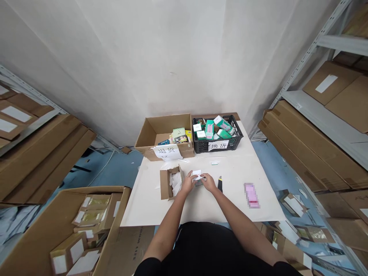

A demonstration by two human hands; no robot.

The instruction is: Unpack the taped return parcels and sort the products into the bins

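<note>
A small white item (197, 174) is held between both hands above the worktop (201, 209), just to the right of the small open carton (165, 186). The left hand (188, 183) is closed, and the left edge of the small white item is pinched by its fingers. The right hand (208, 181) is closed as well, and the right edge is pinched by its fingertips. What kind of item it is cannot be told, because it is too small in the view. The left hand is just beside the right wall of the small open carton, and white paper pieces (175, 184) are seen inside this carton.

Further to the right of the small open carton, beyond the right hand, a dark narrow tool (220, 185) is laid on the worktop. Much further to the right, a pink flat object (252, 194), which is blurred, is laid well apart from the hands.

Behind the small open carton, at the far edge of the worktop, a large cardboard box (149, 132) is placed, with a handwritten paper label (166, 151) on its front. Behind the carton and to the right, a black plastic crate (201, 146) is placed just beside the large cardboard box. The crate is filled with green and white packs (220, 126).
</note>
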